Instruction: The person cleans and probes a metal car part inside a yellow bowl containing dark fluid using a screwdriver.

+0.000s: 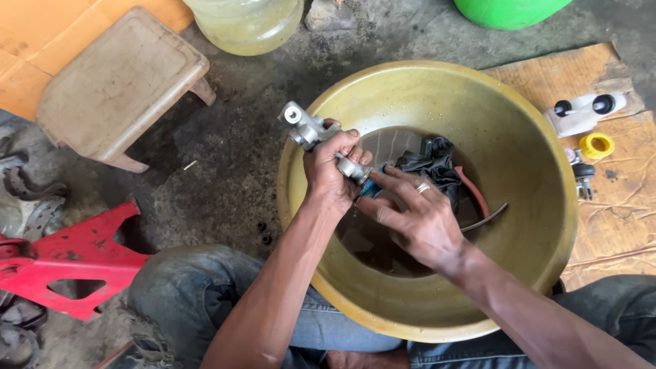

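Our left hand clamps around a silvery metal cylinder part above the yellow basin's rim; our right hand, fingers spread, touches its lower end. We see dark liquid, a black rag inside.

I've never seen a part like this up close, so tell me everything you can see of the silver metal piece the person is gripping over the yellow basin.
The metal part is a silvery cast cylinder with a blocky end that has a round bore facing up. It looks like aluminium, wet or oily. It lies tilted, the blocky end jutting up-left past the rim of the yellow basin. The left hand wraps its middle; the right hand has its fingertips at the lower end, where something blue shows.
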